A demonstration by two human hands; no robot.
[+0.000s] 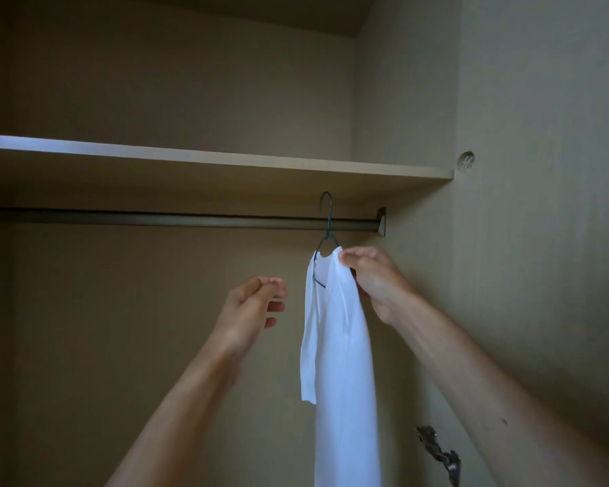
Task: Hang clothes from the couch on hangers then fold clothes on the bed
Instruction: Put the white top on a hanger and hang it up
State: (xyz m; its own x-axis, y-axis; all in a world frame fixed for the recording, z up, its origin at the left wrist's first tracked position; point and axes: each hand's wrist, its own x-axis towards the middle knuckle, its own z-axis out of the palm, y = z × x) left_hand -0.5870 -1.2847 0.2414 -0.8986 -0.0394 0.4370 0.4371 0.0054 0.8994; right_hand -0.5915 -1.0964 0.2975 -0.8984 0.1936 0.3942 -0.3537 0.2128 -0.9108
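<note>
A white garment (pixel 341 363) hangs on a thin blue wire hanger (pixel 326 219). The hanger's hook is raised in front of the closet rod (pixel 176 219), near its right end; I cannot tell if the hook rests on it. My right hand (pixel 370 279) pinches the garment's shoulder at the top of the hanger. My left hand (pixel 254 304) floats a little left of the garment, its fingers loosely curled and holding nothing. The garment's lower part runs out of the frame's bottom edge.
A wooden shelf (pixel 225 159) spans the closet just above the rod. The closet's side wall (pixel 542 240) stands close on the right, with a metal door hinge (pixel 440 451) low down. No other hangers show on the rod to the left.
</note>
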